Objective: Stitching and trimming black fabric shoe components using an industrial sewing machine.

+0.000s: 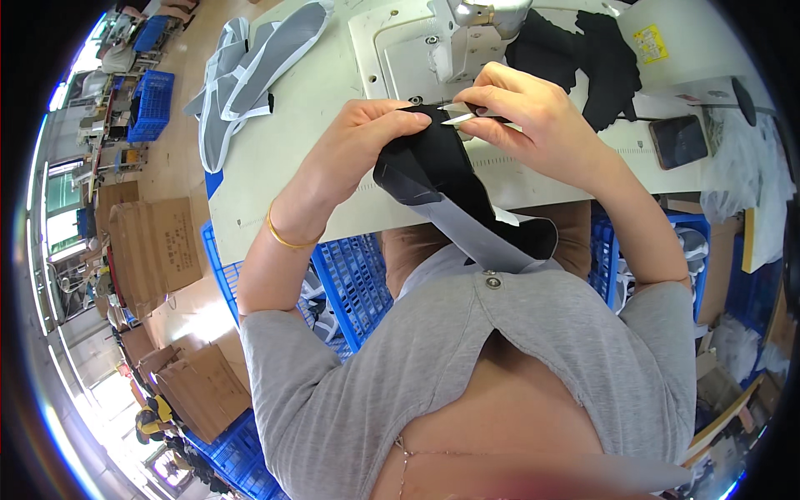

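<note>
My left hand (367, 137) pinches the top edge of a black and grey fabric piece (446, 187) between thumb and fingers. The piece hangs down over the table's front edge toward my lap, its grey side partly folded outward. In my right hand (533, 117) is a pair of thread snips (456, 119), with the pale blades parted and pointing left at the fabric's upper edge. Both hands are just in front of the sewing machine (479, 42). My fingers hide the handle of the snips.
Grey, white-edged fabric pieces (258, 75) lie at the table's left. Black fabric pieces (583, 62) and a phone (678, 142) lie to the right. Blue crates (354, 283) stand below the table on both sides, and cardboard boxes (154, 250) stand on the floor at left.
</note>
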Available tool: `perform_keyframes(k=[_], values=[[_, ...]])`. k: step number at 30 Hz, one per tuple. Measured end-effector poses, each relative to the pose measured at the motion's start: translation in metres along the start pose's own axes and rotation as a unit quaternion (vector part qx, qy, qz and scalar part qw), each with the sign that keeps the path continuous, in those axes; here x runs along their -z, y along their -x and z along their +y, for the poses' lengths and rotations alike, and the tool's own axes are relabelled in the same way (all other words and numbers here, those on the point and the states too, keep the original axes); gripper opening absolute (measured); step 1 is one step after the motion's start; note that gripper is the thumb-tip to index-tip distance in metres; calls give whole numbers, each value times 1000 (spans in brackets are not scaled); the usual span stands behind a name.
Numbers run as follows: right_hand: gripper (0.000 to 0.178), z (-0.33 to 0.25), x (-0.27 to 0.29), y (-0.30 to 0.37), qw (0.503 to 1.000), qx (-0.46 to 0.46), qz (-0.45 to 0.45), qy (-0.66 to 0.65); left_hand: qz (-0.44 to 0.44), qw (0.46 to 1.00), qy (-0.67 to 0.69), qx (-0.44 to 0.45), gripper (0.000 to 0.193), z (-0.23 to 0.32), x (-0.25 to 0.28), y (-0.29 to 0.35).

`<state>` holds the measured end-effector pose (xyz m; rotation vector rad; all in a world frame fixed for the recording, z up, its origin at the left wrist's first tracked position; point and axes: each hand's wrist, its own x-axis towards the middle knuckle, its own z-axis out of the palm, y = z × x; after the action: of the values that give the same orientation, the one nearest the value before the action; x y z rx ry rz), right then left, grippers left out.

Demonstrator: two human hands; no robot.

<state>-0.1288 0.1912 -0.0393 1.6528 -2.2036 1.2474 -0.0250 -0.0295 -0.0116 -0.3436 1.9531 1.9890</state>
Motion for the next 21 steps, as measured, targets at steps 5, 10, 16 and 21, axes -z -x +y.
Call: perform_keyframes(k=[5,10,16,21], values=[[27,5,4,1,1000,11,-13,-12,-26,999,9,19,24,3,0,1],[26,13,2,-5,996,87,-6,-2,-46,999,12,20,23,5,1,-5],[27,-1,9,13,995,15,33,-91,15,999,13,-25,23,0,-1,1],[27,-5,-2,24,997,71,3,-35,6,998,50,-40,23,-2,-2,0]])
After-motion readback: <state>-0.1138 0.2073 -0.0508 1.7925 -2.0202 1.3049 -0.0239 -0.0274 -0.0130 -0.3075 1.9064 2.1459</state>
